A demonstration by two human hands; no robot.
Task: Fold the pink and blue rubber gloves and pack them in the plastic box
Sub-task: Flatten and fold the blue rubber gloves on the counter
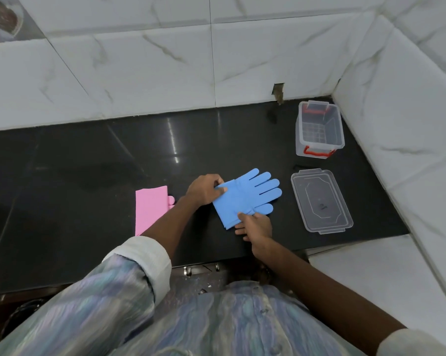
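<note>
- Head view: left hand (205, 190) is pinching the cuff end of the blue rubber gloves (245, 199) lying flat on the black stone counter (88, 163).
- Right hand (255, 225) is gripping their near edge.
- Pink rubber gloves (150, 208) are lying left, partly under the forearm.
- Clear plastic box (318, 129) is sitting open near the tiled corner, its clear lid (320, 200) flat beside it.

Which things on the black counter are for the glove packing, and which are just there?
For the job:
- blue rubber gloves, held by left hand and right hand
- pink rubber gloves
- clear plastic box with red handle, open
- clear plastic lid, beside the box

Just there:
- black counter
- white marble-patterned tiles
- broken hole in the tiles
</note>
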